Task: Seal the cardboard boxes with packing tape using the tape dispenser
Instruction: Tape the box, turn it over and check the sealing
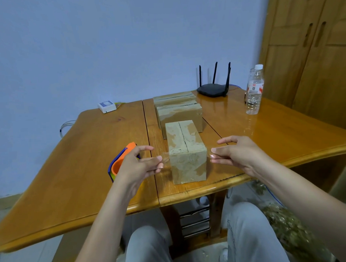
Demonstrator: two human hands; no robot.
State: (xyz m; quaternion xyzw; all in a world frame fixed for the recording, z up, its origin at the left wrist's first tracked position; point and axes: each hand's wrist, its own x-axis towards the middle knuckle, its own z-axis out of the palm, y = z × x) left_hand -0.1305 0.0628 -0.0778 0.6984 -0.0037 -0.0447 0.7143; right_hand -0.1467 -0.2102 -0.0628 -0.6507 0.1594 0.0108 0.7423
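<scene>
— Where's the box?
— The near cardboard box (186,152) stands on the bench (71,173), between both hands.
— And each grip?
— The left hand (138,167) and right hand (237,154) keep fingers straight, tips touching clear tape at the box's sides. The tape dispenser (120,162) lies behind the left hand.

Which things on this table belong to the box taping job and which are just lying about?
For the job: nearest cardboard box, two boxes behind it, orange tape dispenser, left hand, right hand.

Lying about: black router, water bottle, small white device.
</scene>
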